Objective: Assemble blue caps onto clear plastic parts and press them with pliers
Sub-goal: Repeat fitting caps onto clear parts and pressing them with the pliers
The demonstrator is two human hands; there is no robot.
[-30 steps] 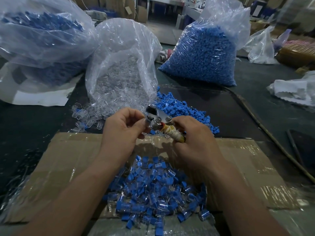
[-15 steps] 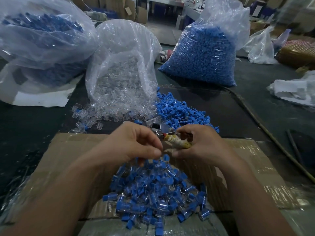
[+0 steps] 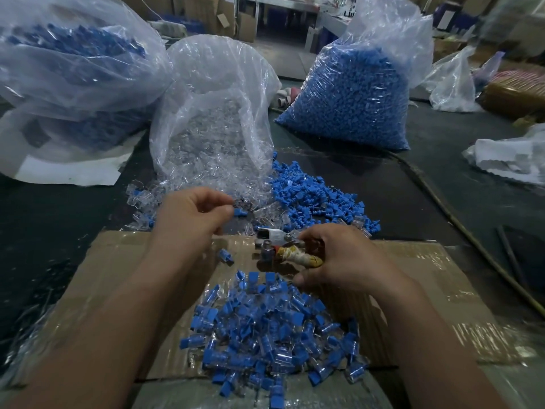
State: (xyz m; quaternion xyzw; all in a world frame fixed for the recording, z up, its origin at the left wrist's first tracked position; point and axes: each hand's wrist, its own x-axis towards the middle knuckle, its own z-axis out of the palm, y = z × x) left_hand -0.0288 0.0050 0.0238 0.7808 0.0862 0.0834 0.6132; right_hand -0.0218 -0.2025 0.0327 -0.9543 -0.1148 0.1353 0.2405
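Assembled pieces [image 3: 271,335]: nearest to us, at the lower centre of the frame, we see a heap of clear parts with blue caps fitted.
Cardboard sheet [image 3: 442,290]: it lies flat under that heap, with a glossy film over it, and fills the lower half of the frame.
Stray piece [image 3: 225,256]: we find one small blue piece apart from the heap, just below the left wrist. It is too blurred to tell whether it lies on the cardboard.
Right hand [image 3: 348,261]: right of centre, its fingers are wrapped round the handles of the pliers [image 3: 283,246].
Pliers: the handles are bound in yellowish tape. The metal head points to the left of the frame, and the jaws look a little apart.
Left hand [image 3: 191,219]: left of centre, its fingers are curled and the thumb tip is next to a blue cap [image 3: 237,213]. We cannot tell whether it pinches that cap.
Loose blue caps [image 3: 309,193]: these are spread on the dark table [image 3: 413,187], just beyond both hands.
Clear plastic parts [image 3: 206,184]: they spill from the mouth of the clear bag [image 3: 212,113] at the upper centre.
Bag of blue caps [image 3: 354,98]: it stands full at the upper right of centre.
Large bag [image 3: 73,54]: at the upper left, we see blue pieces inside it.
White bag [image 3: 507,160]: it lies crumpled at the right edge.
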